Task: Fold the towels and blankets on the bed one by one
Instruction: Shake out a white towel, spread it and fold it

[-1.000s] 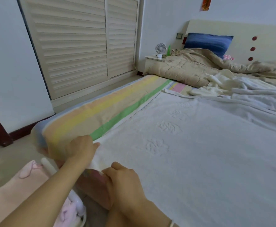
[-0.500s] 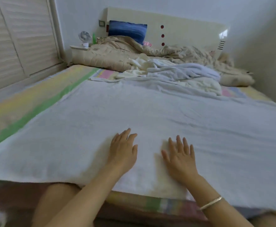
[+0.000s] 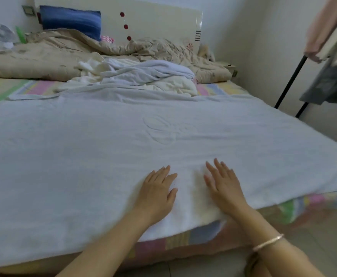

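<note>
Both hands are flat now: left hand (image 3: 157, 188) and right hand (image 3: 223, 186) lie palm-down with fingers straight, side by side on the big white blanket (image 3: 83, 156) just inside its near edge. Nothing is grasped. A second ago both were pinching that blanket's corner at the left corner of the bed (image 3: 183, 242); half a second ago they had already let go and gone flat. Since then the gap between them is about the same, but the view has swung right: the wardrobe is out of frame and a clothes rack (image 3: 289, 76) has come in. The forearms are motion-blurred, so I read this as a smoothing pass along the near edge, not a hold. The blanket is spread flat across the foot end of the bed, near edge hanging slightly over the mattress side, far edge up against the heap of white towels (image 3: 143, 76) mid-bed, with shallow creases left near that far edge. Tan quilt (image 3: 43, 56) and blue pillow (image 3: 71, 21) sit behind, not yet dealt with. For the task: corner set, blanket laid out, zero folds visible on it yet. Likely next: take two corners and bring one side over. Heap and quilt queue after it.
</note>
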The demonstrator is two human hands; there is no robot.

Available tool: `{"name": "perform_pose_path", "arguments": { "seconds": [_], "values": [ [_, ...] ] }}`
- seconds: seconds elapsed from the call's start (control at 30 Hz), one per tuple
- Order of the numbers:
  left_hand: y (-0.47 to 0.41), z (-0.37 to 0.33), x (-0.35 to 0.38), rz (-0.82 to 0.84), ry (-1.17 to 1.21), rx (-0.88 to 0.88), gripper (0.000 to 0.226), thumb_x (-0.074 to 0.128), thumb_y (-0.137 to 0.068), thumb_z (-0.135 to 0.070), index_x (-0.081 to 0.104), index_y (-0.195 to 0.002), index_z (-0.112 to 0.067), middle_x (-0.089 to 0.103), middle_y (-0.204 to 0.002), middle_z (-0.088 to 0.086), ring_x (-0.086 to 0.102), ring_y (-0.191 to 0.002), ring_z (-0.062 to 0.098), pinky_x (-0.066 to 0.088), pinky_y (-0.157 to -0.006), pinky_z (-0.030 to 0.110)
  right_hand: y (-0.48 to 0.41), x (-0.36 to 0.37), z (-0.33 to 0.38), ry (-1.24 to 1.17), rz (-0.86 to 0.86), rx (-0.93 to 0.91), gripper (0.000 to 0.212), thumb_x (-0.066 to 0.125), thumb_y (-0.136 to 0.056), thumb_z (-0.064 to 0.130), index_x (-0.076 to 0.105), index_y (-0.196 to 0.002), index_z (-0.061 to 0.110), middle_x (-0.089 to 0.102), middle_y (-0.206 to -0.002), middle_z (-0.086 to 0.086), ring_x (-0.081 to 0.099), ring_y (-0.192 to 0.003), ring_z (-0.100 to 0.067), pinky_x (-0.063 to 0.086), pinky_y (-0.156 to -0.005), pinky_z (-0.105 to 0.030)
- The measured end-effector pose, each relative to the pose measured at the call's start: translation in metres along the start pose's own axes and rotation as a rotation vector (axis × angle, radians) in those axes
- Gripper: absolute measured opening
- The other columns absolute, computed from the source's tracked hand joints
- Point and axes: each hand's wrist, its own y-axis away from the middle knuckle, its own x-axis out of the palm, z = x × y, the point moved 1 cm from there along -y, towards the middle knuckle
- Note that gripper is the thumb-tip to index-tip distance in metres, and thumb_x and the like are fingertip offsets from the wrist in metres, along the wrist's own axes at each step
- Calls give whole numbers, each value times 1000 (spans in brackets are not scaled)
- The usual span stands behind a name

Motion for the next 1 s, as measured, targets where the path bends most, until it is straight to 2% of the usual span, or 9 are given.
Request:
{"name": "perform_pose_path", "arguments": {
  "seconds": [0.1,0.23,0.3,0.43,0.5,0.6,0.7,0.83,1.0],
  "values": [
    [-9,-6,9,-50,18,-20,67,18,-89,-51,48,-141,-21,35,-154,-1,28,-144,17,10,-118,28,-6,5,-29,6,98,-43,88,2,-78,68,27,-151,27,19,-160,1,13,-148,-16,9,-119,-32],
    [-39,-27,11,-127,93,20,30,46,-90,-32,66,-109,-21,63,-112,-7,57,-105,14,45,-94,29,17,-14,-46,-194,33,-285,73,25,-85,76,55,-132,29,47,-143,11,38,-134,-9,34,-110,-32],
    [-46,-48,8,-103,118,48,15,50,-93,-29,64,-97,-25,59,-87,-14,55,-80,8,44,-71,26,30,-18,-55,-107,-6,-507,68,46,-80,77,59,-125,27,51,-136,9,44,-126,-10,39,-102,-27],
    [-43,-75,18,52,94,11,13,48,-97,-35,61,-96,-32,48,-59,-14,48,-59,8,38,-59,28,35,-14,-80,-55,-173,-688,38,69,-79,49,66,-106,23,58,-105,4,55,-92,-16,45,-68,-24],
    [-36,-80,21,26,96,-39,18,45,-97,-40,61,-96,-33,48,-56,-13,48,-57,8,33,-55,26,29,-20,-85,-71,-240,-755,20,64,-84,40,67,-92,23,57,-88,6,53,-76,-15,42,-53,-25],
    [-19,-85,20,-54,136,-105,44,32,-87,-66,62,-90,-34,53,-59,-16,53,-60,5,31,-54,20,22,-28,-87,1,-231,-821,19,53,-88,37,66,-89,24,60,-81,9,56,-68,-13,40,-48,-25],
    [6,-94,20,-46,61,-15,50,45,-76,-80,62,-91,-36,55,-73,-20,53,-66,2,39,-57,14,22,-28,-79,69,-180,-800,22,53,-82,41,62,-95,26,63,-79,11,58,-61,-11,42,-45,-24],
    [28,-102,35,-118,-285,83,39,78,-69,-42,65,-100,-22,57,-81,-7,56,-63,11,39,-47,23,25,-18,-72,103,-157,-783,32,77,-70,40,56,-89,25,57,-63,10,50,-47,-12,34,-39,-25],
    [42,-105,38,-316,-568,4,37,71,-61,-5,66,-98,-10,55,-78,4,53,-64,22,39,-50,31,35,-25,-67,213,-186,-810,52,82,-49,4,60,-94,17,52,-76,1,40,-41,-15,14,-35,-22]
  ]
}}
